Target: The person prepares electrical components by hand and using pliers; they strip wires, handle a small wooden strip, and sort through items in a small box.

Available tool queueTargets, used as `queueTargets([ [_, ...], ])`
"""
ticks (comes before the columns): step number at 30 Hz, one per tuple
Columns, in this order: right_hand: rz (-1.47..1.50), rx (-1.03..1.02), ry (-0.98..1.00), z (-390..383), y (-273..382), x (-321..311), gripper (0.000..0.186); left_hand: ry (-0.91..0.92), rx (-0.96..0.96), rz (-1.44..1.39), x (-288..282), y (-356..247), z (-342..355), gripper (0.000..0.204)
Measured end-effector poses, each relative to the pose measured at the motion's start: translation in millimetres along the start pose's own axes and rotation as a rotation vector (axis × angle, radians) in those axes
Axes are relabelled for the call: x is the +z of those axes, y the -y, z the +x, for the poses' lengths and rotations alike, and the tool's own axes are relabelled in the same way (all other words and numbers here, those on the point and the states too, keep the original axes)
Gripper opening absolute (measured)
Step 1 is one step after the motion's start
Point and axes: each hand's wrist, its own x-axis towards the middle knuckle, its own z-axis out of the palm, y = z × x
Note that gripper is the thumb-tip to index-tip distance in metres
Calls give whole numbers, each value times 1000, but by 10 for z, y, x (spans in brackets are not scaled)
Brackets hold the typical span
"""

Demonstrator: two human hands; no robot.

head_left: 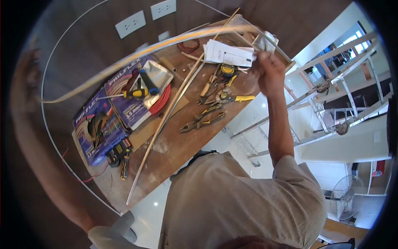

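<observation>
A long pale yellowish strip [166,43], blurred, bows across the view from my left arm to the table's far right corner. At the far left is my left hand [30,62], raised and smeared by motion. The strip's left end lies close to its wrist, and I cannot tell whether it is gripped. My right hand [268,68] is closed, fingers curled, beside folded white papers [229,54]; what it holds is hidden. Below the papers lie a yellow-black tape measure [227,71], yellow-handled snips [236,98] and pliers [203,122]. Thin rods [154,139] run lengthwise over the wooden table [166,159].
Purple cable boxes [93,143] with red wire coils [161,101], a screwdriver [137,93] and a black-yellow tool [119,152] cover the table's left side. White socket plates [130,25] sit on dark panelling. A ladder [306,103] and a fan [346,193] stand right.
</observation>
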Motion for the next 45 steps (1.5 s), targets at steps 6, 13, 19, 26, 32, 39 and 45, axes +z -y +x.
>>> queueTargets([
  [6, 339, -9, 45, 1261, -15, 416, 18, 159, -157, -250, 2384, 422, -118, 30],
  [13, 274, 263, 57, 2125, -929, 1087, 31, 184, 45, 175, 3159, 1015, 547, 25],
  [19, -383, 164, 312, 3049, -1750, 911, 43, 90, 99, 383, 2770, 1428, 687, 36],
  [26, -1751, -188, 821, 3063, -1783, 131, 72, -46, -68, 380, 1506, 1502, -1431, 41],
  [32, -866, 153, 707, 1392, -1493, 332, 44, -273, -350, -94, 1487, 996, -3602, 39],
  [39, -481, 441, 1166, -274, -1510, 1409, 28, 19, 334, -244, 2302, -452, -3233, 10],
  [45, -438, 220, 1453, -1205, -1493, 1985, 29, -372, 418, -7, 2036, -697, -3742, 20],
])
